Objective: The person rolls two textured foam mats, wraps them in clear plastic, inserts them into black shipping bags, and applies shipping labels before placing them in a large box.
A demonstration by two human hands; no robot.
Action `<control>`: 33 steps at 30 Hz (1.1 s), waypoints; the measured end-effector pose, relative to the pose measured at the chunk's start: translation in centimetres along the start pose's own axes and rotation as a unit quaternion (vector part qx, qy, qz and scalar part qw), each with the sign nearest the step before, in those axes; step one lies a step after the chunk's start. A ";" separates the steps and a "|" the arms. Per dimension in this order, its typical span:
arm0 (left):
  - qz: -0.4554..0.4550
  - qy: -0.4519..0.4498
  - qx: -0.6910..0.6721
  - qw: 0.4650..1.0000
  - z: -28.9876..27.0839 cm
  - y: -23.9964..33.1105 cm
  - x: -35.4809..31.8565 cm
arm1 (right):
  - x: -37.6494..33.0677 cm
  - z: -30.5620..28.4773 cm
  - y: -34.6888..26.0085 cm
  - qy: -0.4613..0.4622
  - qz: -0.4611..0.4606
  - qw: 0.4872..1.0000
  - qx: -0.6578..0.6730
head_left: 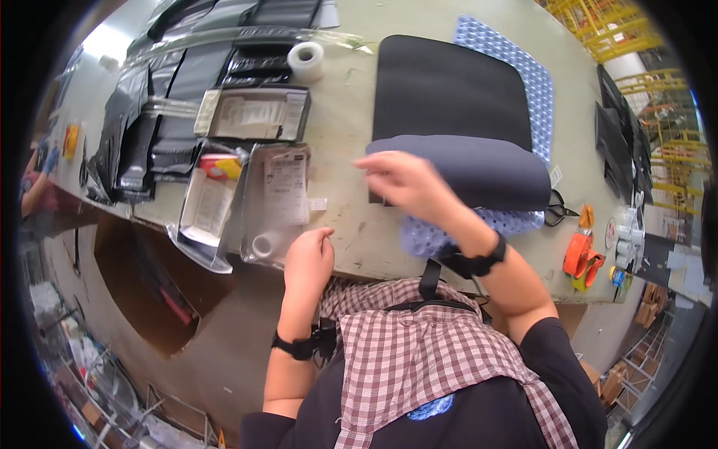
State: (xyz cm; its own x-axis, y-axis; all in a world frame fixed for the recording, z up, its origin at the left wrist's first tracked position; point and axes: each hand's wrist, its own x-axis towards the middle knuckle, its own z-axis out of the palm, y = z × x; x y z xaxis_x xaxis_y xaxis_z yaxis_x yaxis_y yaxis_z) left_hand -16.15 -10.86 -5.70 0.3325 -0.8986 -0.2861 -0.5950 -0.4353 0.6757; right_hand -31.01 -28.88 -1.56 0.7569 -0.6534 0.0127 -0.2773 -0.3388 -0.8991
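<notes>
A black mat point(449, 90) lies on the table, its near part folded or rolled over to show a dark grey-blue side point(479, 170). Beneath it, a translucent blue bumpy mat point(540, 82) sticks out at the far right and the near edge. My right hand point(407, 179), slightly blurred, is over the left end of the grey-blue part, with fingers stretched leftward and apart. Close to the table's front edge my left hand point(309, 260) is curled closed beside a clear plastic bin point(253, 187) holding printed labels and a small roll; its fingers' contents are hidden.
Two more open boxes point(297, 112) with papers stand left of centre, near a clear film roll point(307, 61). Black plastic bags point(161, 97) cover the far left. Scissors point(559, 209), an orange tape dispenser point(580, 254) and white rolls point(628, 232) line the right edge. Another person point(45, 179) is at far left.
</notes>
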 end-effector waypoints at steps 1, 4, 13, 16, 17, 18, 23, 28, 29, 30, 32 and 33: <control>-0.040 -0.053 -0.045 0.997 -0.3 0.8 0.2 | -1.5 -3.4 0.8 0.069 -0.040 0.995 -0.065; 0.031 -0.005 -0.193 0.981 0.7 3.7 1.4 | -6.7 -13.8 4.9 0.312 0.098 0.933 -0.150; -0.032 -0.053 -0.482 0.874 4.0 8.1 10.4 | -21.5 -24.5 19.8 0.212 0.384 0.868 -0.233; -0.017 -0.098 -0.518 0.850 2.6 8.2 8.5 | -23.7 -20.6 18.3 0.194 0.459 0.866 -0.036; 0.016 -0.125 -0.475 0.871 2.3 8.2 7.6 | -24.8 -19.9 18.0 0.202 0.445 0.872 0.020; 0.047 -0.150 -0.429 0.890 1.6 7.9 6.9 | -25.8 -19.9 18.2 0.207 0.428 0.876 0.077; 0.235 -0.213 -0.064 0.946 1.9 6.0 4.7 | -26.5 -20.3 16.5 0.351 0.340 0.839 0.240; -0.191 -0.009 -0.429 0.883 4.7 2.6 4.3 | -25.2 -19.4 17.0 0.363 0.380 0.816 0.240; -0.187 -0.019 -0.432 0.882 4.9 3.2 4.6 | -25.2 -19.9 16.8 0.287 0.384 0.839 0.259; -0.206 -0.056 -0.341 0.915 5.0 4.2 4.9 | -25.3 -20.5 16.3 0.212 0.384 0.855 0.276; -0.210 -0.098 -0.246 0.941 5.7 5.4 5.4 | -25.2 -21.8 14.5 0.196 0.329 0.879 0.284; -0.199 -0.080 -0.320 0.923 6.1 5.4 5.3 | -24.8 -22.0 13.3 0.165 0.270 0.901 0.296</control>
State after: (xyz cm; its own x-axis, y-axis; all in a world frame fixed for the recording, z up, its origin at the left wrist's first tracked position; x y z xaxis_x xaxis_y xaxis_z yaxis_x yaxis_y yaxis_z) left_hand -22.03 -18.30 -7.72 0.2880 -0.6935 -0.6604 0.1213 -0.6577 0.7435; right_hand -66.50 -32.10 -4.23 0.3613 -0.8135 -0.4557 -0.1143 0.4463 -0.8875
